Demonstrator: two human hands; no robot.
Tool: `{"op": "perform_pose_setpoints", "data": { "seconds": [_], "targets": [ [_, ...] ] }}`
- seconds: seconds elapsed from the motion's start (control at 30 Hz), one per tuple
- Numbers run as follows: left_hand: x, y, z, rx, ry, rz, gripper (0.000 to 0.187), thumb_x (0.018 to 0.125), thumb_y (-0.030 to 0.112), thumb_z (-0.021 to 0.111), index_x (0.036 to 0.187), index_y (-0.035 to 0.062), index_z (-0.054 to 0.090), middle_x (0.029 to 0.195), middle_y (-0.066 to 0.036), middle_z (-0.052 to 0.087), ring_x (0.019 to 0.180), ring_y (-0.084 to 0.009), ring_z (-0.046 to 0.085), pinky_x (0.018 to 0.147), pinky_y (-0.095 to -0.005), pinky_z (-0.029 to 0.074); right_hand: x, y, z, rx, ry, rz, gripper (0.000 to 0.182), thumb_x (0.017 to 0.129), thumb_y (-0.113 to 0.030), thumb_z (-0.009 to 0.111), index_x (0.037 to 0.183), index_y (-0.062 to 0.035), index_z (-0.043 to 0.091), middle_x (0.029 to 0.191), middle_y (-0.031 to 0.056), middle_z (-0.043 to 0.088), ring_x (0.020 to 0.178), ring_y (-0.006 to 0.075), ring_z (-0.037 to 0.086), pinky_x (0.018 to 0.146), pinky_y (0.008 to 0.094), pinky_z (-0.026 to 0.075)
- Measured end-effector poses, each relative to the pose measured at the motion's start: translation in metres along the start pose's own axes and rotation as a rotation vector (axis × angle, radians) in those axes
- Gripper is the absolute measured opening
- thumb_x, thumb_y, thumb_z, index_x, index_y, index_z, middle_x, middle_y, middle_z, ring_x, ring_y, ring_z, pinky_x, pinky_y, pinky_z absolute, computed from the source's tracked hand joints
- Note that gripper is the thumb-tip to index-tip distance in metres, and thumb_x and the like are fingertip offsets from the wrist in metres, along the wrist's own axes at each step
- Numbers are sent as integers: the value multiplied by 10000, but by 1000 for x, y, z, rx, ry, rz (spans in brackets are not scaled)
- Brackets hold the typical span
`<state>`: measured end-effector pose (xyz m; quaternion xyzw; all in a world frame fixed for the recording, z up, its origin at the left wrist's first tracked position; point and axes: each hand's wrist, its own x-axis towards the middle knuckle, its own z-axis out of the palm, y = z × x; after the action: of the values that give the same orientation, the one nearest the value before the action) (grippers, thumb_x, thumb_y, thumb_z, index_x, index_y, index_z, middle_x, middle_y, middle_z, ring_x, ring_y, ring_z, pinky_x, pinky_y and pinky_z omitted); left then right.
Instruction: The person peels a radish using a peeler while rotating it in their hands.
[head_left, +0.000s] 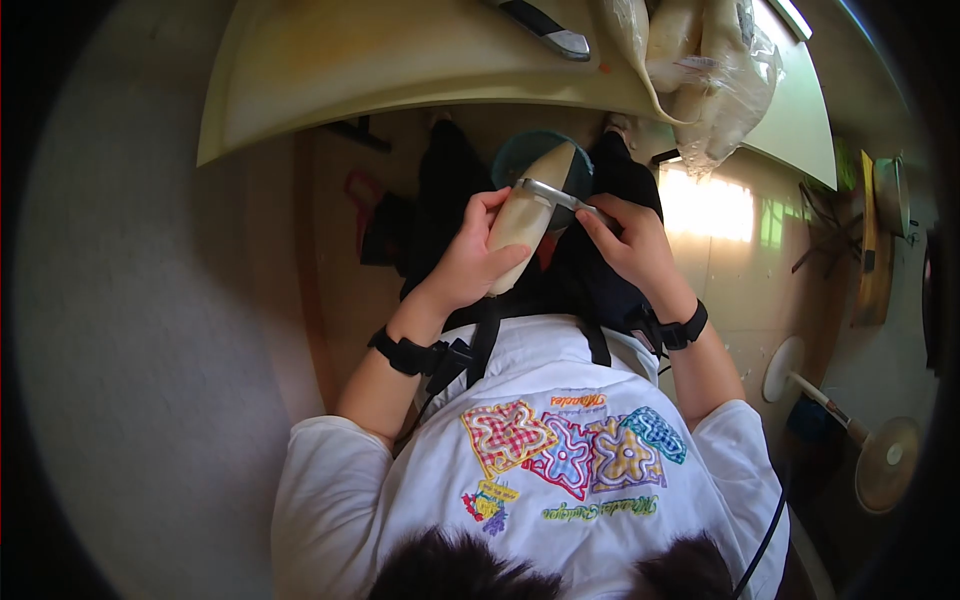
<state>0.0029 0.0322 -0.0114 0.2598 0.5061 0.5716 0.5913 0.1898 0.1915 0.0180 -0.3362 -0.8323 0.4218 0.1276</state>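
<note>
A long white radish (523, 228) is tilted over my lap, with my left hand (478, 252) wrapped round its lower part. Fingers of my right hand (628, 238) close on the handle of a metal peeler (548, 193), whose head lies across the radish's upper surface. Beneath the radish's far end, between my legs, is a blue-green bucket (512, 150), partly hidden by the radish.
Ahead is a pale table (330, 68) bearing a dark-handled knife (548, 30) and several white radishes in clear plastic (712, 85) near its edge. A white fan (888, 465) stands at the right. A pink-handled object (362, 200) is on the floor at the left.
</note>
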Motion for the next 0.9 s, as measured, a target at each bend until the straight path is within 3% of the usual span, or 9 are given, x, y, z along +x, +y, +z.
{"op": "perform_pose_setpoints", "data": {
  "seconds": [0.53, 0.9],
  "targets": [
    [-2, -20, 2, -58, 11, -62, 651, 909, 40, 658, 1441, 79, 286, 1303, -110, 513, 1108, -161, 579, 883, -316, 535, -5, 15, 9, 10, -58, 110, 253, 903, -290, 688, 982, -54, 731, 644, 153, 605, 526, 272, 557, 515, 367, 418],
    [-3, -23, 2, -37, 28, -79, 638, 923, 50, 640, 1442, 78, 269, 1272, -116, 515, 1048, -163, 596, 800, -301, 561, -6, 12, 9, -5, -56, 125, 251, 897, -293, 697, 976, -57, 732, 628, 144, 592, 529, 278, 558, 518, 365, 421]
  ]
}}
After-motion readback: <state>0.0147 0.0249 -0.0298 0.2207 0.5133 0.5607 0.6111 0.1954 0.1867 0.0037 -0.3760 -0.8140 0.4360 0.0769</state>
